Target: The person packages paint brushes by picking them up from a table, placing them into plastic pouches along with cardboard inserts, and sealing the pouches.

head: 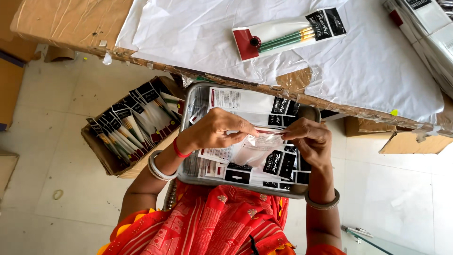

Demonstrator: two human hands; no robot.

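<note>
Head view, looking down past my knees: farthest out beyond my left hand [214,130] a small rubber band [57,194] lies on the pale tiled floor [66,113], and nearer, just outside my left wrist, a cardboard box [101,156] sits on that floor, packed with upright brush packets [134,123] in rows, dark labels on top. My left wrist wears a red thread and pale bangles [159,167]. My left hand is curled, thumb and forefinger pinched on the left edge of a clear plastic sleeve [257,146], held just above the metal tray [188,108] that rests on my lap. Under both hands the tray is full of flat white and black printed cards [245,101], overlapping each other, some touching the tray's walls. My right hand [306,139] meets the left one at the sleeve, fingers bunched together and pinching its right end, so the sleeve hangs stretched between the two hands. A metal bangle circles my right wrist. Beyond my fingertips, past the tray's far rim, the table [71,19] edge is wrapped in brown paper and covered by a white plastic sheet [198,33]; on it, ahead of my right hand, lies one finished brush pack [288,34] with green handles showing. Far beyond my right hand, more packs are stacked [424,28] at the table's corner.
</note>
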